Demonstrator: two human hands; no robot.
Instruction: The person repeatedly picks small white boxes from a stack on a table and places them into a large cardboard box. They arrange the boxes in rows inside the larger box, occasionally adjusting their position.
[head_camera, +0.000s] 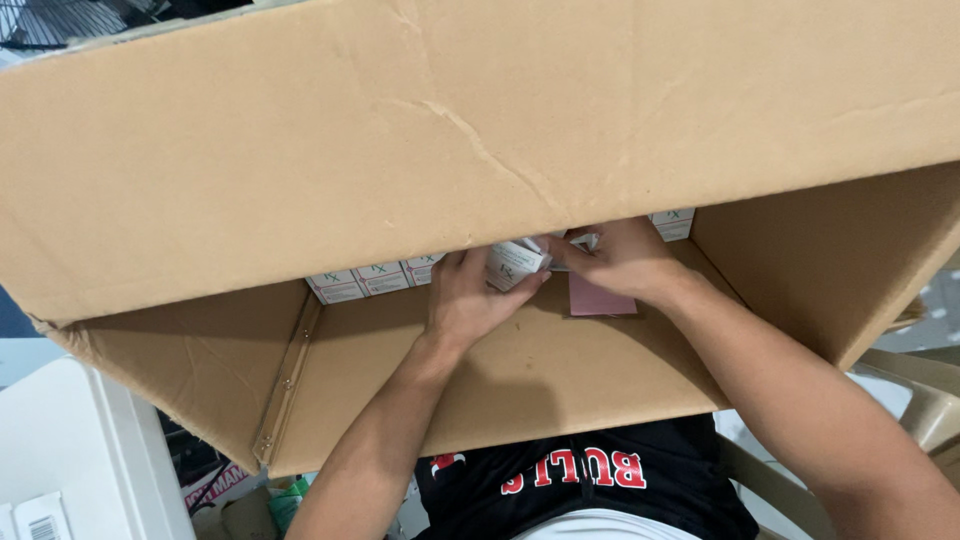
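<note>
Seen from the head camera: a large brown corrugated cardboard box (500, 380) lying open toward the wearer, its broad creased top flap (480, 130) filling the upper half of the view from nine o'clock across to three o'clock. Inside, along the far wall, stood a row of small white cardboard cartons with pale green marks (375, 278), running from about ten o'clock toward centre, partly hidden beneath the flap's edge. One more small white carton (672, 224) showed at about one o'clock, just beyond the right hand.

Left hand (465, 295) reached into the box just below centre, fingers curled closed around a small white carton (515, 264) held tilted, lifted a little out of line with the row at its nine o'clock side. Right hand (615, 258) met it from the three o'clock side, fingertips pinched against the same carton's upper end; how firmly, could not be told, since the flap's edge covered the fingertips. Hands touching or nearly touching at the carton.

Flat pink paper sheet (600, 298) lay on the box floor directly under the right hand, at about five o'clock from the held carton. A line of metal staples (288, 375) ran down the box's seam at eight o'clock.

Below the box, at six o'clock, showed a black jersey with red lettering (590, 475). At seven to eight o'clock, outside the box, stood a white rounded plastic object (70, 450). At four o'clock, a beige plastic chair (920, 400) edge.
</note>
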